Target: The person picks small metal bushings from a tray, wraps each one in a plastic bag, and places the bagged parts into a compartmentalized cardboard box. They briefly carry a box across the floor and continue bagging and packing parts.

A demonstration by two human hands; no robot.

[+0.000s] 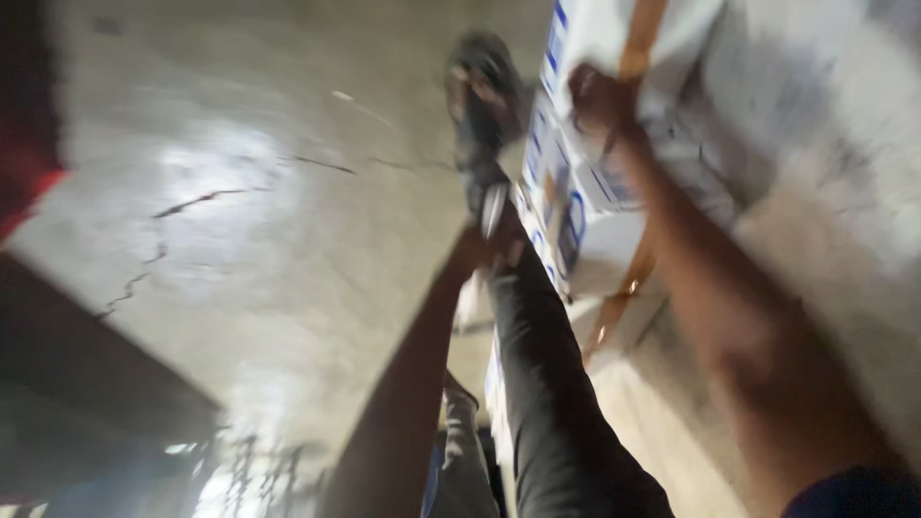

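A: What fills the left of the frame?
B: A pale concrete floor (288,240), glossy, with dark cracks running across it; a red blur sits at the far left edge and a dark slab at lower left

A: And at centre?
B: The left arm rises from the bottom edge to the left hand (484,245), which lies at the near edge of the box (614,182), beside a dark-trousered leg (547,384). The leg stretches up the frame to a foot in a sandal (484,96) at upper centre, set against the box's left side

A: How is the left hand closed?
B: Cannot tell; motion blur hides the fingers

A: Where is the box?
B: Upper centre to right, standing on the floor: white with blue print and brown tape (638,43) running across its top

A: And the right of the frame?
B: The right arm crosses from lower right up to the right hand (600,96), curled tight on the box's top beside the tape; what exactly it pinches is too blurred to tell
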